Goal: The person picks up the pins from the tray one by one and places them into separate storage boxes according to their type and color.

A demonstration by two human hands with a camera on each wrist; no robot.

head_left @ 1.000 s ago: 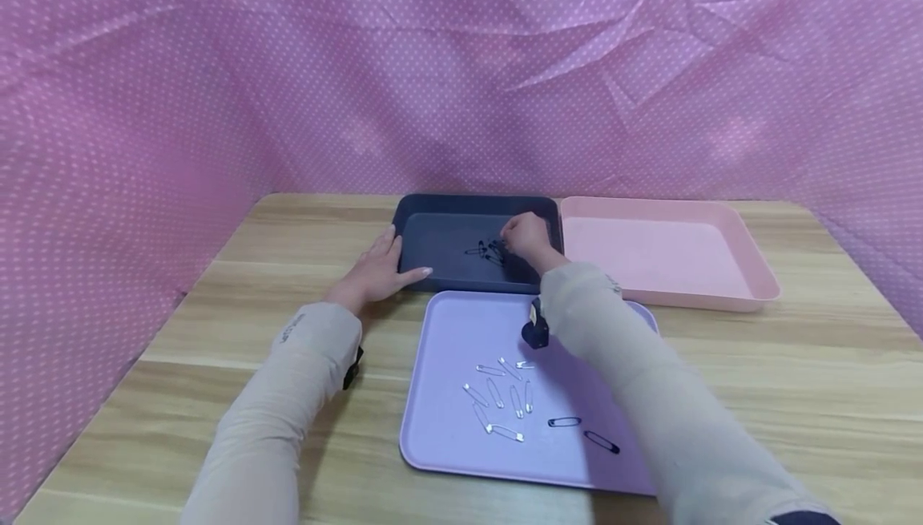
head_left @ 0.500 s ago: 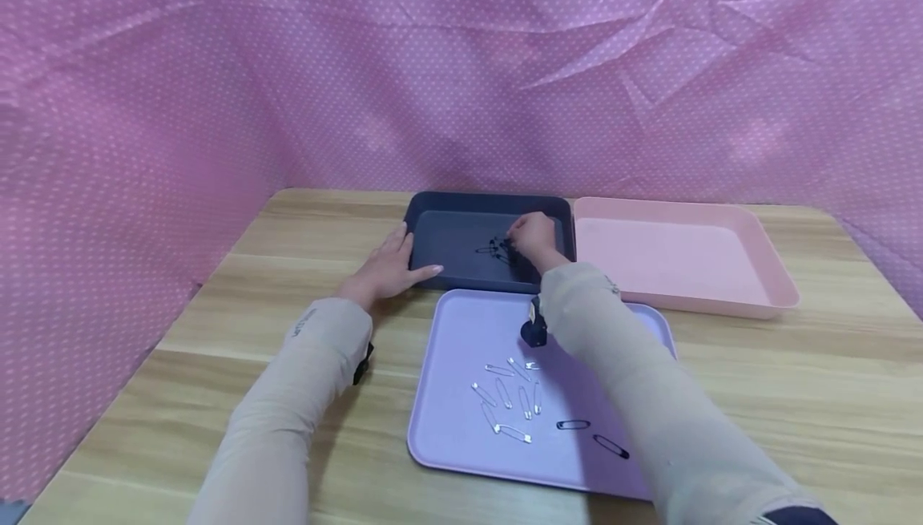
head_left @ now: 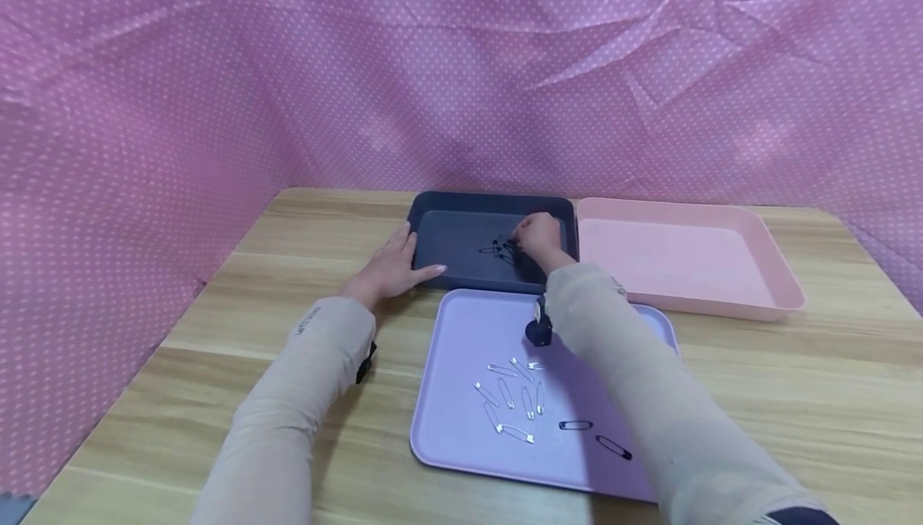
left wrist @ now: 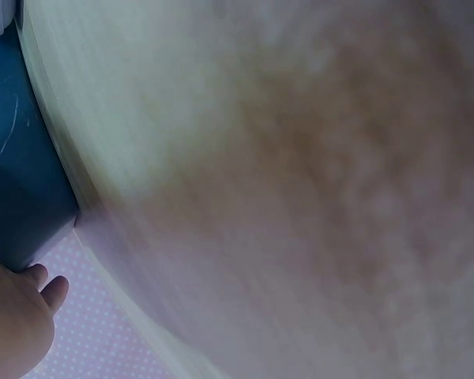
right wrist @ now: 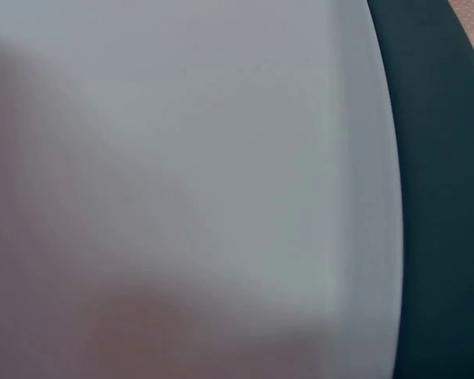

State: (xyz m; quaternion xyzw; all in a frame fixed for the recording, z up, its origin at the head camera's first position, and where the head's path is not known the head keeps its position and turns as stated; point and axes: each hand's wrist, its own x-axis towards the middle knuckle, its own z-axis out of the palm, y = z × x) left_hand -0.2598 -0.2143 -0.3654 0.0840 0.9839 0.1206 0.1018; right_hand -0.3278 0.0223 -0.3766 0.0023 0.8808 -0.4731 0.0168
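Head view shows the dark tray [head_left: 461, 267] at the table's [head_left: 216, 333] far side, steadied by the flat, straight-fingered left hand [head_left: 389, 268]; the right hand [head_left: 539, 238] curls over black safety pins [head_left: 499, 249] inside, though whether it pinches one I cannot tell. Tangled pins might lift together and scatter. Nearer lies the lilac tray [head_left: 454, 333] with silver pins [head_left: 512, 397], beside a pink tray [head_left: 757, 224]; dotted purple cloth [head_left: 216, 68] surrounds everything.

Left wrist view: largely blurred wood-toned table surface [left wrist: 300, 181]. Dark blue tray [left wrist: 16, 181] occupies the left edge. Part of the left hand [left wrist: 12, 324] shows at lower left, fingertips touching the tray's corner. Pink dotted fabric [left wrist: 95, 347] lies just beside the hand.
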